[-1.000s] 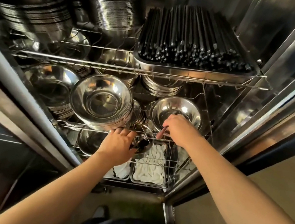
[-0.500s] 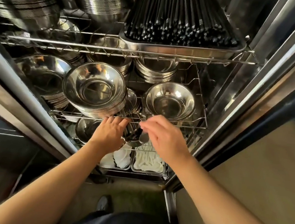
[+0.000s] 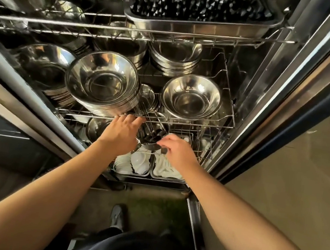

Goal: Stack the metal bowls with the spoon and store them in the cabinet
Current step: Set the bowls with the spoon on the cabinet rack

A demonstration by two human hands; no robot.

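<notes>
Left hand [image 3: 122, 133] curled under small bowl [image 3: 151, 141]; grip unclear. Right hand [image 3: 177, 150] pinches near rim. We judge spoon [image 3: 154, 137] inside, between hands, below wire shelf [image 3: 181, 123].

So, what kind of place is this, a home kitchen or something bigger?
Probably a restaurant or canteen kitchen. The steel cabinet has wire shelves full of stacked metal bowls, far more than a home needs, and a tray full of black chopsticks sits on top.
</notes>
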